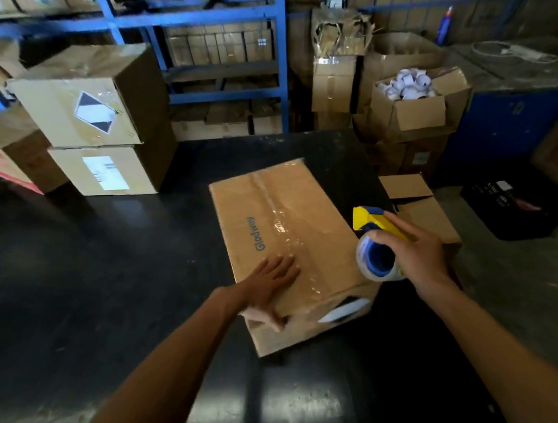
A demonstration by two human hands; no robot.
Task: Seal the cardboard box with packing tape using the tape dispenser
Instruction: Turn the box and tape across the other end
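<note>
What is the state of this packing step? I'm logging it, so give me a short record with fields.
box: cardboard box on the black table, flaps closed
tape: clear strip along the top seam
left hand: left hand flat on the box's near edge
right hand: right hand holding the tape dispenser at the box's right side
nearby: stacked boxes at far left

L arm: I see it stretched forward, bare | L hand (269, 283): flat, palm down, fingers spread, thumb hooked over the near edge of the box (288, 244) | R arm: reaching forward, wrist bent inward | R hand (412, 249): curled around the dispenser (377, 242), thumb on the roll, raised just beside the box's right edge
</note>
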